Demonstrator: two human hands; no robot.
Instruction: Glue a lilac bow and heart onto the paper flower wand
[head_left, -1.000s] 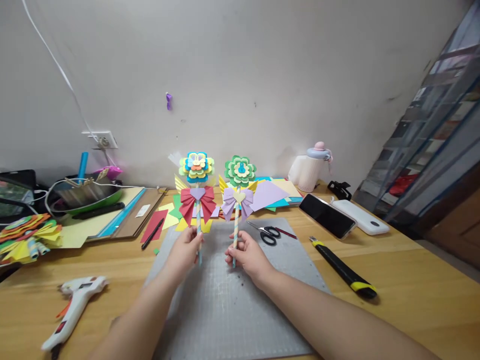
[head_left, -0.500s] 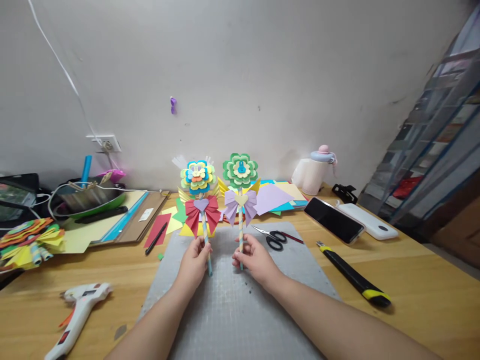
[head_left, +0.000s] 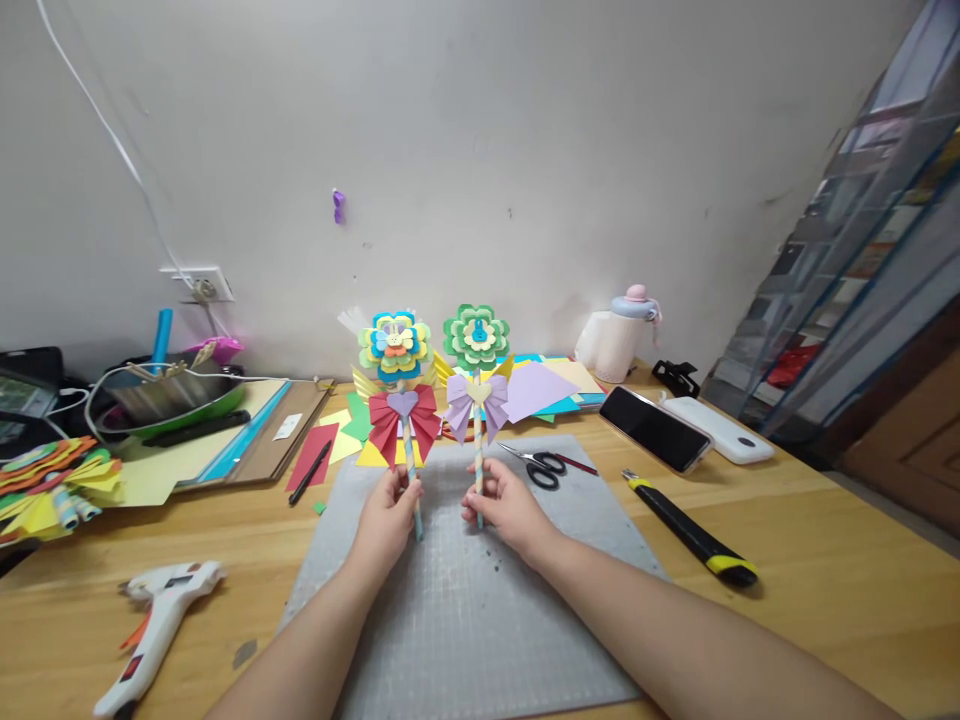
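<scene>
1. Glue gun (head_left: pixel 163 620): on the desk (head_left: pixel 847 590), left of the mat (head_left: pixel 465 625).
2. Left hand (head_left: pixel 385 520): fingers closed round the red-bowed wand (head_left: pixel 403 404), over the mat.
3. Right hand (head_left: pixel 513 507): fingers pinching the lilac-bowed wand (head_left: pixel 478 394), over the mat.
4. Scissors (head_left: pixel 537 462): on the mat's far end.
5. Cutter (head_left: pixel 690 529): right of the mat.

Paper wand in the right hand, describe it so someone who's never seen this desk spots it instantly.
On the wooden desk lies a grey mat. Toward its far edge the right hand holds the paper wand upright beside the other wand in the left hand. Its green layered flower and pale purple bow with a cream heart set it apart from that neighbour's red bow and purple heart.
</scene>
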